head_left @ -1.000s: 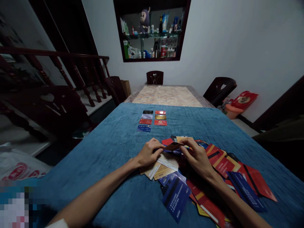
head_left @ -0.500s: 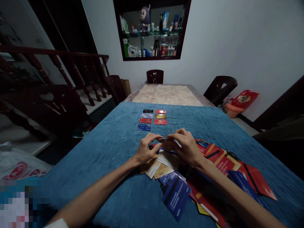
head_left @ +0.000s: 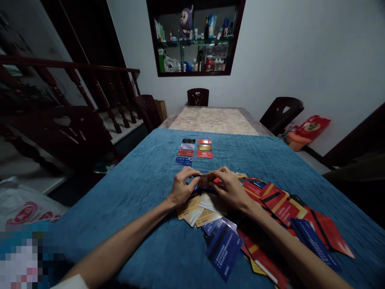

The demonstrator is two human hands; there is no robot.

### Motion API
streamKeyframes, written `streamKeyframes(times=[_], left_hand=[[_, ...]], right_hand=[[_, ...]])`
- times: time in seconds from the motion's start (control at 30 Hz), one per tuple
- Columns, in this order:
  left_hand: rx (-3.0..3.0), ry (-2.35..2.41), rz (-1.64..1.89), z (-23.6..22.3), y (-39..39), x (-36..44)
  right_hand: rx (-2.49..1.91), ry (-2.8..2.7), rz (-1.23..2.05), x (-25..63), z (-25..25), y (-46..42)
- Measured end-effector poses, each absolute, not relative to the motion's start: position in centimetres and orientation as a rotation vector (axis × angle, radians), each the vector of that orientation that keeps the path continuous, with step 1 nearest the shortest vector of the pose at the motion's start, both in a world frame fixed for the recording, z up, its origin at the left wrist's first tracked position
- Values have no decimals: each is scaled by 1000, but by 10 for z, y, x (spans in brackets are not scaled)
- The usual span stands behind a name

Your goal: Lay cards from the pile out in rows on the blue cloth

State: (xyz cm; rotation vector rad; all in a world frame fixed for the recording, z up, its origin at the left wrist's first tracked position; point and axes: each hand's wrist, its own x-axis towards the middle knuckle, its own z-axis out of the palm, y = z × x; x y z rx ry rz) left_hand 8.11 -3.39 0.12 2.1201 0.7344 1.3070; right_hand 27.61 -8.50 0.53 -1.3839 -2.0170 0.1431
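Note:
Between my two hands a card [head_left: 205, 180] is held by its ends, tilted so its face is mostly hard to make out. My left hand [head_left: 183, 185] pinches its left end, thumb below and fingers above. The right end is gripped by my right hand [head_left: 230, 185]. Under and beside my hands spreads a loose pile of cards, with gold cards [head_left: 210, 216], a blue card [head_left: 224, 251] and red cards [head_left: 281, 206]. Farther off, two columns of cards lie flat: the left one ends in a blue card [head_left: 183, 161], the right one in a red card [head_left: 205, 154].
A blue cloth [head_left: 126, 188] covers the near part of the table, and a patterned top [head_left: 210, 118] shows beyond it. Dark chairs [head_left: 281, 114] stand around. At the left are a railing [head_left: 75, 69] and a white plastic bag [head_left: 27, 204].
My right hand has shifted slightly left and down, and the card between my hands shows more of its face. The laid-out cards have not changed.

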Motion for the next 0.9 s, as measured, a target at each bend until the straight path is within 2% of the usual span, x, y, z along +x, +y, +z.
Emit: streamKeyframes(times=[0.13,0.3,0.9], left_hand=[[2077,769,1344,-1,-29,80],[2103,839,1367,-5,-23,78],[2274,994,1228,-16,-10,69]], right_hand=[[-1375,-2012,257,280,-1,-79],[-1378,-1920,224,282,-2,-75],[-1417,-2103,-256,276,3,-75]])
